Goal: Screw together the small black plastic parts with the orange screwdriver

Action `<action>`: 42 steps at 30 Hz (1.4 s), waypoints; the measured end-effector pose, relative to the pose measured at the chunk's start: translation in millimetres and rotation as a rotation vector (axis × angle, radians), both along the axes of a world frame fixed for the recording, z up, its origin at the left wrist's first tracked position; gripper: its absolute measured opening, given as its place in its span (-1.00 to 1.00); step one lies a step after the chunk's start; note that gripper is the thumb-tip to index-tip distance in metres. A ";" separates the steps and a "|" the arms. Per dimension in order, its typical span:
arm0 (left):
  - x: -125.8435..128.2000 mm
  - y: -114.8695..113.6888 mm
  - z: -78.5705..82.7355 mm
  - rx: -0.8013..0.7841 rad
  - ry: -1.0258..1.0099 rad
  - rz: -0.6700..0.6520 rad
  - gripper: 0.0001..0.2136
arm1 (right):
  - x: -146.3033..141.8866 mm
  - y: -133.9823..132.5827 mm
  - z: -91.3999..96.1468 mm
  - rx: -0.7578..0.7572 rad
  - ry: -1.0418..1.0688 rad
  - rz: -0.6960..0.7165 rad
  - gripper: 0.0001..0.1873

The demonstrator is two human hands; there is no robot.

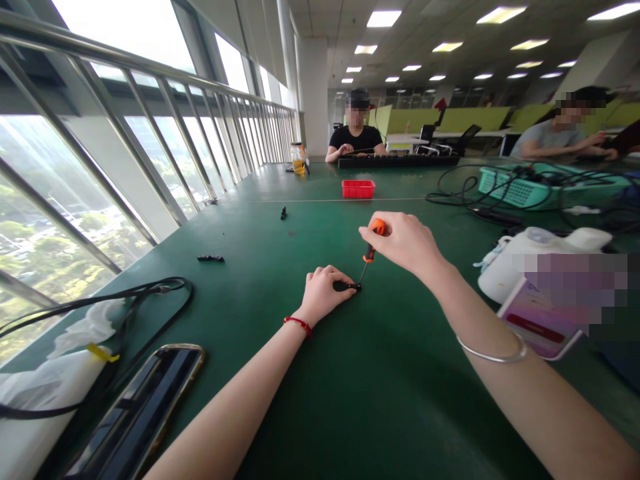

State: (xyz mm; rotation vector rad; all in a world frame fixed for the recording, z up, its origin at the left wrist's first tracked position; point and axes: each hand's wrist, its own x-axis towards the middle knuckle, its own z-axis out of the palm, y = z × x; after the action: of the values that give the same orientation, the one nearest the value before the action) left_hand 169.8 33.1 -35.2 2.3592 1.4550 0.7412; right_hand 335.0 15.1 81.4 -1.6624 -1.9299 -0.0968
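Note:
My right hand [403, 241] is closed around the orange and black handle of a screwdriver [369, 253], which leans with its thin shaft pointing down and to the left. The screwdriver's tip meets the right end of a small black part [346, 286] low over the green tabletop. Fingers and thumb of my left hand [323, 293] pinch that part from its left side and cover some of it. Two similar dark pieces lie farther left: a long black piece [211, 258] and a smaller black piece [283, 213].
A red basket [359, 190] stands ahead, and a teal basket [515, 190] with black cables is at the right. Near my right arm are a white jug [510, 260] and a pink card [537, 320]. A phone [145, 407] lies front left. Two people sit beyond.

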 end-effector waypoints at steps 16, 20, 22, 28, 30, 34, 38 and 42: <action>-0.6 0.3 -1.7 0.004 -0.022 -0.002 -0.85 | -0.2 -1.7 2.8 -0.030 -0.036 -0.013 -0.82; -0.1 -0.3 -0.2 -0.004 -0.008 0.001 -0.84 | 0.2 -2.1 2.9 -0.056 -0.023 0.010 -0.82; 0.1 0.1 -0.2 -0.006 -0.006 0.004 -0.84 | 1.0 -1.7 2.8 -0.063 -0.027 0.009 -0.71; 0.0 0.8 -1.6 -0.001 -0.008 0.000 -0.84 | 0.9 -2.4 2.7 -0.018 -0.028 0.026 -0.86; -0.2 0.6 -1.7 0.003 -0.008 -0.002 -0.84 | 0.2 -2.6 2.1 -0.006 -0.042 0.022 -0.83; -0.5 0.6 -1.7 0.004 -0.012 -0.002 -0.85 | -0.2 -1.5 0.4 0.010 -0.058 0.003 -0.67; -0.4 0.7 -1.7 0.004 -0.006 -0.002 -0.84 | -0.5 -1.6 0.2 0.025 -0.033 0.032 -0.86; -0.2 0.4 -2.2 0.010 -0.007 0.002 -0.85 | -0.6 -1.5 -0.2 0.005 -0.017 0.042 -0.78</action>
State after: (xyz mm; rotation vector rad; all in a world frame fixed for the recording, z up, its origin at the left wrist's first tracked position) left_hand 169.7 33.5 -37.5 2.3603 1.4544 0.7582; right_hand 334.4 13.6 81.3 -1.6214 -1.9748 -0.0996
